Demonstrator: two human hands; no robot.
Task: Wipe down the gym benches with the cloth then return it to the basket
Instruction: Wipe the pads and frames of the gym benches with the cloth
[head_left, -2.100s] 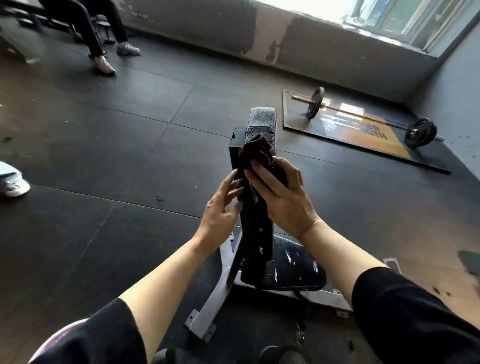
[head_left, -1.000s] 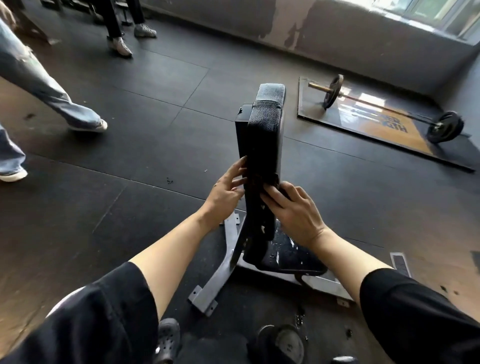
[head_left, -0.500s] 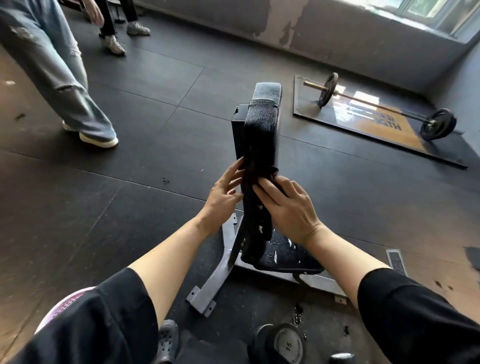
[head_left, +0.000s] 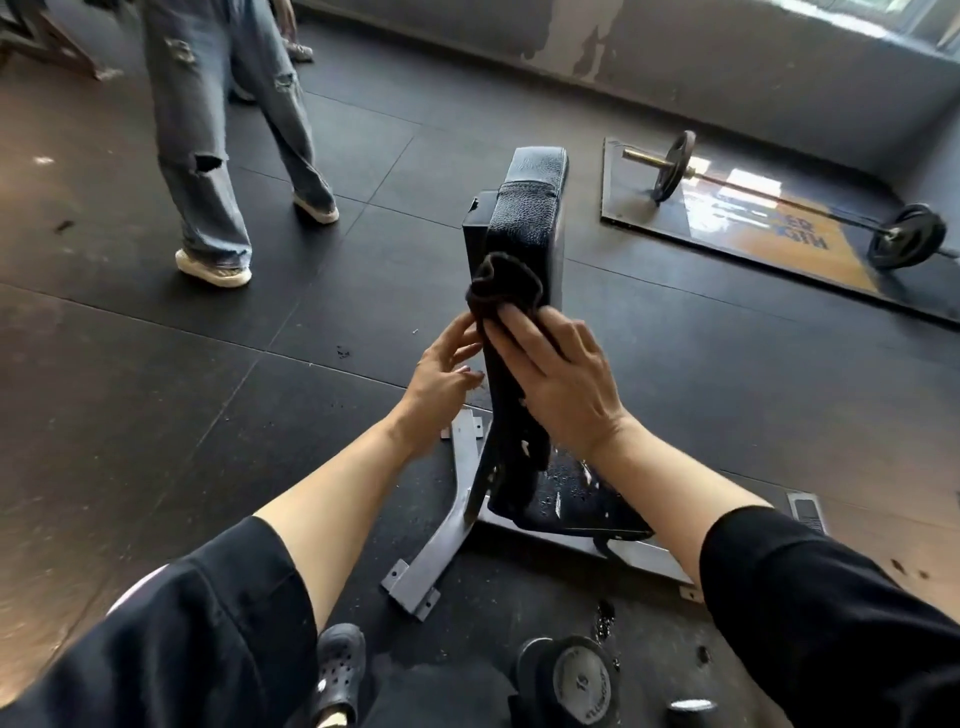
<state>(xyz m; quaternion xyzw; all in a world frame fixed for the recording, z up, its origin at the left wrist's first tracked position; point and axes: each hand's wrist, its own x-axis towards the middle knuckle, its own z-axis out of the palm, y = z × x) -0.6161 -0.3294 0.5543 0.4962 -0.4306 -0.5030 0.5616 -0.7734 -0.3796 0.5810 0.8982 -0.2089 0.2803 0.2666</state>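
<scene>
A black gym bench stands before me with its backrest (head_left: 524, 218) raised upright and its seat pad (head_left: 571, 506) low on a grey metal frame (head_left: 447, 540). A dark brown cloth (head_left: 501, 288) is bunched against the backrest's near side. My right hand (head_left: 561, 384) presses the cloth onto the pad with its fingers spread flat. My left hand (head_left: 441, 374) touches the backrest's left edge with relaxed fingers, holding nothing. No basket is in view.
A person in torn blue jeans (head_left: 218, 130) stands on the black rubber floor at the left. A loaded barbell (head_left: 779, 200) lies on a platform at the back right. A dumbbell (head_left: 576, 680) and my black clog (head_left: 337, 670) sit near the frame's foot.
My right hand has slid the cloth upward along the backrest, and the cloth now bulges above my fingers. The person in jeans has walked rightward, closer to the bench.
</scene>
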